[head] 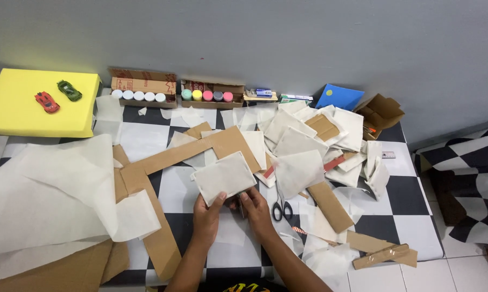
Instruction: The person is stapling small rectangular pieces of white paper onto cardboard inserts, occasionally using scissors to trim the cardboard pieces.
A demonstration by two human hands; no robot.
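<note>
Paper (223,176) — a whitish rectangular piece, perhaps wrapped over card — sits near the middle of the checkered floor mat (411,219), pinched at its near edge by both hands. The left hand (209,213) has its grip clenched on the piece's near left corner, thumb on top; the right hand (255,208) grips the near right corner, though its fingertips curl under and something small and dark between the two hands is too hidden to make out. Scissors (279,208) lie just beside the right hand, blades partly under a paper scrap. Cardboard strips (163,162) frame the piece on the left and far side; a heap of similar white pieces (309,138) crowds the mat's right half. Large paper sheets (44,194) cover the left edge, running out of view. Along the far edge by the wall stand paint jars (138,95) in a cardboard tray and a yellow block (17,103) bearing two toy cars (57,96). Bare squares show only near the front right corner.
</note>
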